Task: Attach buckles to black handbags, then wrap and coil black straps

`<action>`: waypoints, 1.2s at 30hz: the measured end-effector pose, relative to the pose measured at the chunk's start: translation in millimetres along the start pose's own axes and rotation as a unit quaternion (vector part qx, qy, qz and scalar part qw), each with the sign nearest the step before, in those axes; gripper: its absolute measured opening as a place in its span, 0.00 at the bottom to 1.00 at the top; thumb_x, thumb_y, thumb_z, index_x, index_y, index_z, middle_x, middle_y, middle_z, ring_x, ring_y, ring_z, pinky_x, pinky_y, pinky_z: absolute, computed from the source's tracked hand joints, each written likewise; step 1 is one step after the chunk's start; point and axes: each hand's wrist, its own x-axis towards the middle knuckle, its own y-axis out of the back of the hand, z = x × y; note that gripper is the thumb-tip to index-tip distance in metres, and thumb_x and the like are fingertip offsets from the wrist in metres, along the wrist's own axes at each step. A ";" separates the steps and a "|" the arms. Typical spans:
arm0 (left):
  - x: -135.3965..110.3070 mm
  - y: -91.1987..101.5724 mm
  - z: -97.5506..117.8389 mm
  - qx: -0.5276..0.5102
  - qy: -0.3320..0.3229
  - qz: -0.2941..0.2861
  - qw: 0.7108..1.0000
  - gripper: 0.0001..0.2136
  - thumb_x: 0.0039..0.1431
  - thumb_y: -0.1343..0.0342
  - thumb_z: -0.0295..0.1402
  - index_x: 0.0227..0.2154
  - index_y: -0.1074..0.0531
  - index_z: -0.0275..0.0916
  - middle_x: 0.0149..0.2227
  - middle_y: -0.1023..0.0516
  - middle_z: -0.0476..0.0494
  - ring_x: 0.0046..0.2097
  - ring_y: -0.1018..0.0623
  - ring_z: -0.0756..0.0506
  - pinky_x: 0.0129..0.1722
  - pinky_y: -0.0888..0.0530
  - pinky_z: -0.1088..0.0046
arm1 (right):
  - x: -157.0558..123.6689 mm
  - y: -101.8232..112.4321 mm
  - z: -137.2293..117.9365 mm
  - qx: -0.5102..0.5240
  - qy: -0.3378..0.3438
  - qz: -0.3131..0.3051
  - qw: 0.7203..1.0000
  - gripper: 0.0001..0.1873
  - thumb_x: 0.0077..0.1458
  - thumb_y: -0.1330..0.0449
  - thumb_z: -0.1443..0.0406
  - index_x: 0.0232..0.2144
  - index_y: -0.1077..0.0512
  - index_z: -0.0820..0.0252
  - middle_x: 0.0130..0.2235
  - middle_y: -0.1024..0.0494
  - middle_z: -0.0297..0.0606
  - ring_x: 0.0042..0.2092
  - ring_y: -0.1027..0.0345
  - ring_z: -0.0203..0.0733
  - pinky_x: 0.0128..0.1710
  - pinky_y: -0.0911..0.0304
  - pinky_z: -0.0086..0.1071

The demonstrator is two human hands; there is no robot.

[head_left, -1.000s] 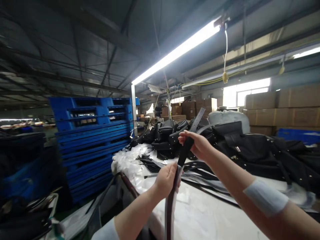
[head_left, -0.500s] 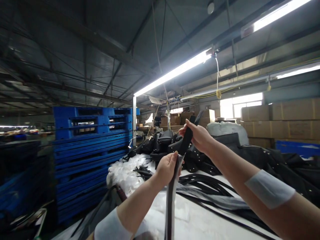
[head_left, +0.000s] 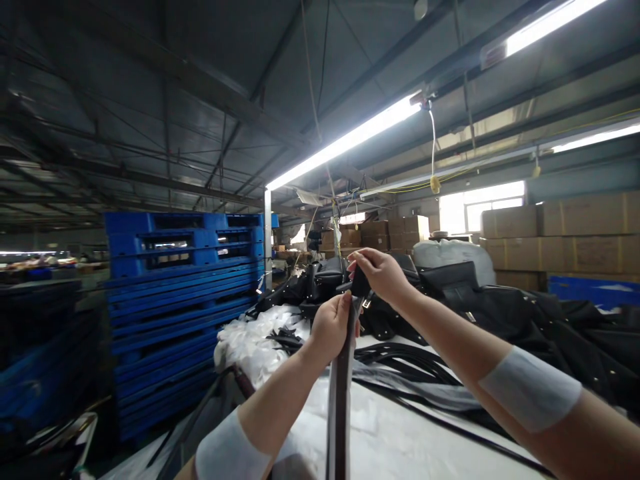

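Observation:
A long black strap (head_left: 341, 400) with pale edges hangs down in front of me toward the bottom of the view. My left hand (head_left: 331, 325) is closed around it, thumb on top. Just above, my right hand (head_left: 381, 275) pinches the strap's black upper end between thumb and fingers. The two hands are close together, with a short dark piece of strap between them. Behind and below lie more black strips (head_left: 405, 363) on the white table surface (head_left: 400, 427).
Black studded leather-like pieces (head_left: 520, 320) are heaped behind my hands and to the right. White crumpled material (head_left: 260, 340) lies left of centre. Blue pallets (head_left: 185, 320) stand stacked at left. Cardboard boxes (head_left: 585, 233) and a white wrapped bundle (head_left: 453, 260) are at back right.
My right hand has come down and a little left, closer to my left hand. The strap's upper end no longer sticks up past the right hand. My left hand rose slightly, still gripping.

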 end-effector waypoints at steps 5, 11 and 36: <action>2.7 1.4 -0.6 -0.006 -0.009 0.033 0.999 0.29 0.54 0.53 0.64 0.28 0.34 0.38 0.14 0.34 0.54 0.12 0.36 0.53 0.11 0.39 0.80 | -28.9 -27.3 0.3 0.004 -0.043 -0.099 0.994 0.13 0.57 0.43 0.55 0.36 0.30 0.58 0.28 0.21 0.35 0.24 0.32 0.35 0.21 0.39 0.27; -0.1 15.9 -3.9 0.029 -0.028 0.064 0.997 0.27 0.57 0.54 0.62 0.27 0.34 0.38 0.14 0.35 0.55 0.13 0.36 0.53 0.12 0.39 0.81 | -39.7 -13.1 1.3 0.140 -0.121 -0.089 0.979 0.16 0.56 0.44 0.55 0.42 0.31 0.59 0.41 0.21 0.40 0.35 0.27 0.37 0.31 0.33 0.27; -51.6 53.6 -43.3 -0.148 0.157 -0.439 0.872 0.30 0.46 0.32 0.49 0.48 0.28 0.35 0.32 0.19 0.41 0.34 0.19 0.43 0.43 0.23 0.65 | -50.0 23.3 -21.0 0.187 -0.202 -0.119 0.954 0.15 0.68 0.51 0.61 0.34 0.29 0.63 0.35 0.19 0.34 0.29 0.28 0.27 0.22 0.39 0.17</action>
